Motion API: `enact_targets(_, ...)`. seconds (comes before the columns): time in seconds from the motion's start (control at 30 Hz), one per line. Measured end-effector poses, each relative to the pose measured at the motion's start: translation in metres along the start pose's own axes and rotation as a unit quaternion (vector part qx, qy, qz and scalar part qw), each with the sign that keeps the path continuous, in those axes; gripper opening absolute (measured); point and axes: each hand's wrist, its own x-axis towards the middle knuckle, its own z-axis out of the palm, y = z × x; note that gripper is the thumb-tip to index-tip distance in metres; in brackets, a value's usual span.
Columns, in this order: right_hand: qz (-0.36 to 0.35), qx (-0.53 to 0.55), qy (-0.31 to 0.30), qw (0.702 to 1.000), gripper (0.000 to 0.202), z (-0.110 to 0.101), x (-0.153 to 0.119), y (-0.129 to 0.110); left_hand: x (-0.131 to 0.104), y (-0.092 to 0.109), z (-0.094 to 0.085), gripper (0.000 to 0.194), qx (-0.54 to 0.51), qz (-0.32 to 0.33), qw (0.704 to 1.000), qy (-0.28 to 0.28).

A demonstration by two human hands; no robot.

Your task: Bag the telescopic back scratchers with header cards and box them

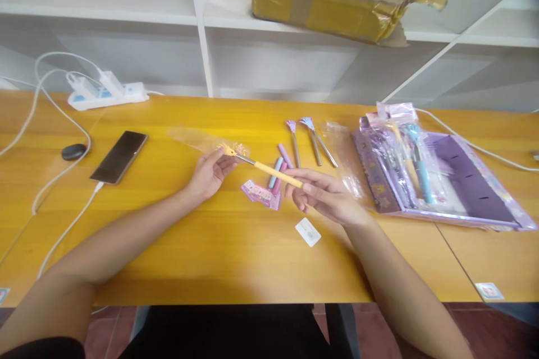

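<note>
A slim yellow back scratcher (269, 169) with a short metal shaft is held above the table between both hands. The fingers of my left hand (210, 173) pinch it at its yellow head, which they partly cover. My right hand (326, 195) grips the end of the yellow handle. Beyond my right hand lie a purple-headed back scratcher (293, 143) and another with a blue head (309, 125), both with bare metal rods. Under the yellow handle are a blue tube (275, 171), two purplish tubes (285, 155) and printed pink cards (261, 195).
To the right, an open purple display box (471, 179) holds several bagged back scratchers (410, 162). Clear wrappers (351, 176) and a white card (308, 232) lie nearby. On the left are a phone (119, 157), mouse (74, 151), cables and a power strip (108, 95). A taped carton (337, 0) sits on the shelf.
</note>
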Motion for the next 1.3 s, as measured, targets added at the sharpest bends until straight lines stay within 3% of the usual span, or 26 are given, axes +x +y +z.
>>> enact_targets(0.17, -0.01, -0.042, -0.01, 0.999, 0.041, 0.004, 0.007, 0.008, -0.009, -0.003, 0.002, 0.018, 0.016, -0.02, 0.999, -0.033)
enact_targets(0.27, 0.0, -0.047, -0.007, 0.999, 0.034, 0.006, 0.012, 0.018, -0.017, -0.008, 0.003, 0.026, 0.034, -0.028, 0.996, -0.082)
enact_targets(0.47, -0.008, -0.078, 0.042, 0.996, 0.043, 0.024, 0.017, 0.035, -0.036, -0.021, 0.006, 0.042, 0.1, -0.038, 0.976, -0.189)
enact_targets(0.57, -0.053, -0.178, 0.086, 0.979, 0.04, 0.039, 0.015, 0.044, -0.046, -0.031, 0.007, 0.043, 0.139, -0.057, 0.96, -0.234)
enact_targets(0.7, -0.099, -0.316, 0.135, 0.934, 0.035, 0.056, 0.011, 0.054, -0.057, -0.04, 0.008, 0.042, 0.17, -0.088, 0.948, -0.255)
enact_targets(0.8, -0.106, -0.347, 0.124, 0.924, 0.037, 0.056, 0.008, 0.057, -0.061, -0.04, 0.009, 0.044, 0.176, -0.112, 0.939, -0.275)
enact_targets(0.97, -0.152, -0.34, 0.042, 0.927, 0.045, 0.033, 0.003, 0.052, -0.055, -0.035, 0.007, 0.053, 0.172, -0.116, 0.935, -0.288)
enact_targets(1.03, -0.189, -0.371, 0.031, 0.909, 0.04, 0.023, 0.004, 0.051, -0.051, -0.034, 0.005, 0.053, 0.162, -0.119, 0.937, -0.287)
enact_targets(1.2, -0.295, -0.495, 0.044, 0.816, 0.044, 0.016, 0.007, 0.052, -0.045, -0.035, 0.001, 0.052, 0.151, -0.13, 0.937, -0.288)
enact_targets(1.3, -0.331, -0.537, 0.034, 0.775, 0.031, 0.017, 0.006, 0.052, -0.044, -0.035, 0.001, 0.052, 0.164, -0.131, 0.932, -0.295)
